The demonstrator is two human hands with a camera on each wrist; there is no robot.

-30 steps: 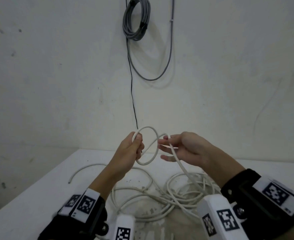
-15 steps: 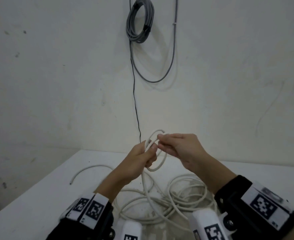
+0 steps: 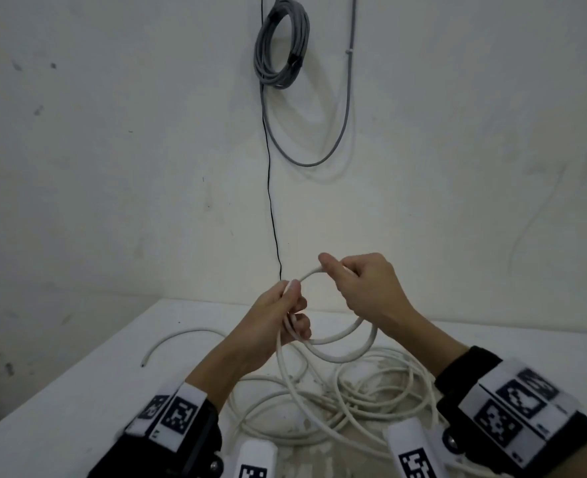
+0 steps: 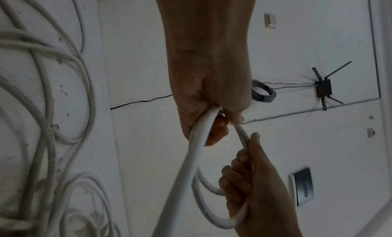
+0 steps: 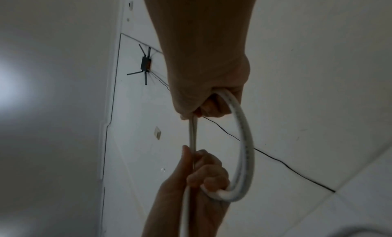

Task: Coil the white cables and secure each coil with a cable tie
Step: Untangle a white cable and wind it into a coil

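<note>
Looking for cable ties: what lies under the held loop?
Under the loop, loose white cable tangles on the table. No tie shows; the hands and wrist gear cover part.

No legible text anywhere.

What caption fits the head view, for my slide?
Left hand and right hand coil white cable above table.
</note>
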